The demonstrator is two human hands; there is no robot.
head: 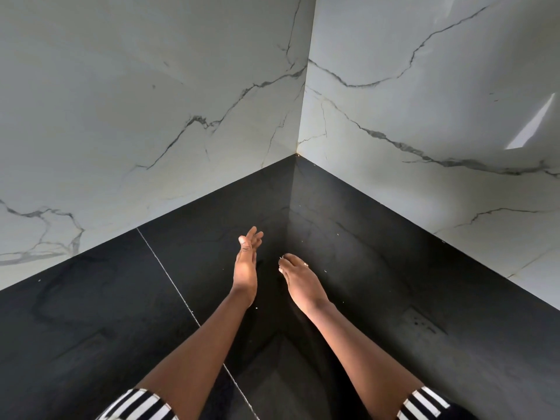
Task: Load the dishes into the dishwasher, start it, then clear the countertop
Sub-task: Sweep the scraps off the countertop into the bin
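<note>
A glossy black countertop (378, 292) fills the lower half of the head view and runs into a corner. Both my arms reach out over it, in black-and-white striped sleeves. My left hand (246, 265) is held edge-on just above the surface, fingers straight and slightly apart, holding nothing. My right hand (298, 278) hovers palm down a short way to its right, fingers curled down toward the surface, a ring on one finger; whether its fingertips pinch anything is too small to tell. No dishes or dishwasher are in view.
White marble walls with grey veins (151, 116) meet in a corner (297, 154) behind the counter. A thin pale seam (169, 277) crosses the countertop diagonally on the left. Tiny pale crumbs (325, 271) dot the surface near my hands.
</note>
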